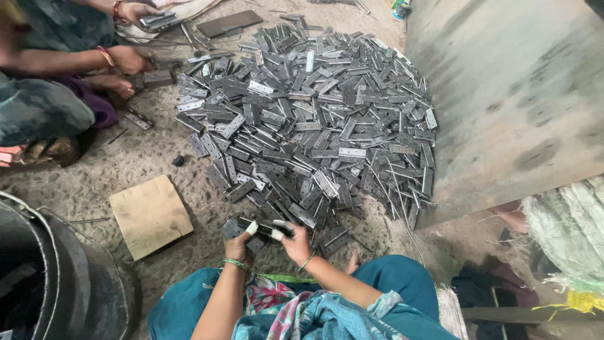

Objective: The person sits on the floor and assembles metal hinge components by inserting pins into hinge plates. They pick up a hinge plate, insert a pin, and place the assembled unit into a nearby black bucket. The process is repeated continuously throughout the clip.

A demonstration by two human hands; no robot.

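— Teal cloth is covering your knees at the near edge, and just beyond it both your hands are working at the near rim of the hinge pile (pixel 314 126). What is your left hand (pixel 239 247) doing?

— It is closing its fingers on a dark metal hinge (pixel 234 226) lying at the pile's near left corner; the white-wrapped fingertip (pixel 251 228) is pressing on top of it.

— And your right hand (pixel 296 244)?

— It is gripping another dark hinge piece (pixel 281 227) just right of the first, wrapped fingertips pinching it, with the two hands nearly touching.

— What is sitting to your left?

— You are sitting beside a flat cardboard square (pixel 150 215) on the gritty floor, and a dark metal drum (pixel 69 277) is standing at the near left.

— Farther out?

— Hinges are spreading in a grey heap across the middle, a big metal sheet (pixel 516 94) is leaning on the right, and at the far left another person's hand (pixel 129 60) is holding a metal block (pixel 157 78) against the floor.
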